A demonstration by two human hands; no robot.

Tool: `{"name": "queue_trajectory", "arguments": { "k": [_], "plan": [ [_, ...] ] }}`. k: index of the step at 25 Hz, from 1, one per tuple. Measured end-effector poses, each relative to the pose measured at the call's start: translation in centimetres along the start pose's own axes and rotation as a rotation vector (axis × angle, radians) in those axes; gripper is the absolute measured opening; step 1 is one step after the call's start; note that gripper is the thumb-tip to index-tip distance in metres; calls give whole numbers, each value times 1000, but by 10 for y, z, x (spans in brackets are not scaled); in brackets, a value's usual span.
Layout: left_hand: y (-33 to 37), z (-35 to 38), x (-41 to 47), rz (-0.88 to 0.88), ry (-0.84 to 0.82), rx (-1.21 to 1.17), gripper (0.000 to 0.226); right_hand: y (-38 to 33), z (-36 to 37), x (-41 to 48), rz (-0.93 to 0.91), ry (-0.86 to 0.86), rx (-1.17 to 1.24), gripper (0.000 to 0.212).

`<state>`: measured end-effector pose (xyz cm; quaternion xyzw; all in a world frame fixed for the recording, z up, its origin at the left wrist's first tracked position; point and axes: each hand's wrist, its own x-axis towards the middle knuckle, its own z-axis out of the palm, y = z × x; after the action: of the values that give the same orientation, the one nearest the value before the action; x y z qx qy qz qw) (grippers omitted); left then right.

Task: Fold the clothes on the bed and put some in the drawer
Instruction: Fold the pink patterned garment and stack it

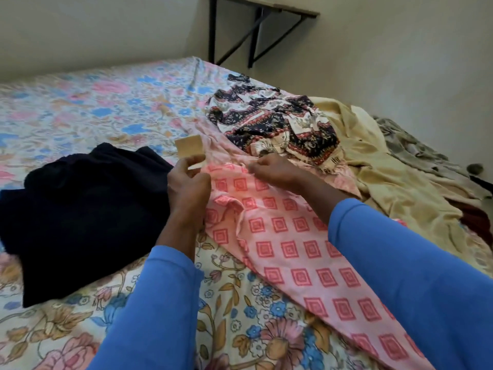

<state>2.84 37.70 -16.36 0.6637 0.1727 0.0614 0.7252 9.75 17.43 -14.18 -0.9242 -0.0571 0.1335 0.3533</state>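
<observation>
Blue long sleeves [160,303] enter from the bottom edge, one per arm, over a floral bed sheet [80,108] in pink, blue and tan. Landmark: pink cotton garment printed with red squares [288,236], stretched diagonally on the sheet from the lower right corner up to the hands.

- Left hand [188,190]: at the pink garment's upper left edge. Thumb and fingers pinch the lower edge of a small tan rectangular card tag [190,148], which stands up above the hand. Whether the tag is attached to the garment: cannot tell.
- Right hand [276,172]: on the pink garment's top end, fingertips drawn together, pinching a gathered bit of the pink fabric.
- Dark navy garment [80,209]: roughly folded, just left of the pink garment, beside the left hand.
- Navy, white and red patterned garment [272,124]: crumpled, just beyond the pink garment's top end.
- Pale yellow cloth [386,188]: spread out right of the pink garment, behind the right forearm.
- Grey crumpled cloth [416,145]: further right of the pink garment, past the yellow one.
- Black-framed wall shelf [256,30]: on the far wall, well beyond the pink garment.
</observation>
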Motion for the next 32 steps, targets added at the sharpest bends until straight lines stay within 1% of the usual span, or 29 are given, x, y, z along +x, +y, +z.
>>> {"name": "queue_trajectory", "arguments": {
  "k": [1,2,3,4,5,6,7,8,9,10,11,12,14,15,16,18,19,20,22,23,24,26,28,30,32],
  "plan": [
    [3,0,2,-5,-87,-221,49,-6,1,3,15,-38,121,43],
    [9,0,2,-30,-216,-445,57,-13,0,5,18,-76,239,45],
    [16,0,1,-49,-343,-607,62,-21,-3,7,14,-143,362,47],
    [22,-1,0,-48,-447,-682,65,-26,-7,10,13,-268,510,48],
    [25,-1,0,-28,-506,-679,64,-29,-13,14,30,-440,661,51],
    [27,0,-1,0,-514,-627,61,-31,-18,16,57,-597,755,54],
    [28,0,-3,34,-474,-532,58,-32,-22,18,67,-711,770,53],
    [28,1,-6,69,-420,-417,55,-32,-26,20,58,-733,725,44],
    [28,0,-7,80,-376,-311,50,-33,-30,22,40,-695,671,32],
    [29,-2,-7,46,-355,-228,43,-37,-34,23,34,-612,645,21],
    [29,-5,-6,-31,-370,-158,37,-41,-38,24,41,-489,636,11],
    [28,-10,-5,-120,-410,-76,31,-46,-40,26,53,-331,618,6],
    [27,-20,-5,-251,-544,96,23,-50,-39,33,86,-47,544,11],
    [25,-22,-8,-301,-617,122,21,-48,-35,36,111,34,493,16],
    [23,-21,-13,-338,-684,140,19,-43,-28,38,136,83,442,21],
    [18,-16,-22,-337,-741,306,17,-30,-12,38,160,118,349,22],
    [16,-11,-23,-300,-702,422,16,-25,-7,36,156,130,331,20],
    [15,-7,-22,-243,-601,531,18,-21,-2,35,145,146,333,17],
    [19,-8,-15,-90,-302,777,26,-19,3,34,112,180,387,13],
    [24,-12,-13,-32,-180,904,27,-20,4,35,97,184,416,13],
    [27,-17,-12,-9,-106,988,25,-21,4,38,86,178,434,14],
    [28,-26,-8,-33,-73,1018,27,-22,7,44,84,146,391,15],
    [24,-29,-7,-31,-24,996,41,-26,12,49,92,97,165,16],
    [16,-27,-5,1,41,1000,57,-35,19,53,106,21,-49,23],
    [8,-27,1,10,63,982,54,-45,19,57,145,-61,-182,25]
  ]
}}
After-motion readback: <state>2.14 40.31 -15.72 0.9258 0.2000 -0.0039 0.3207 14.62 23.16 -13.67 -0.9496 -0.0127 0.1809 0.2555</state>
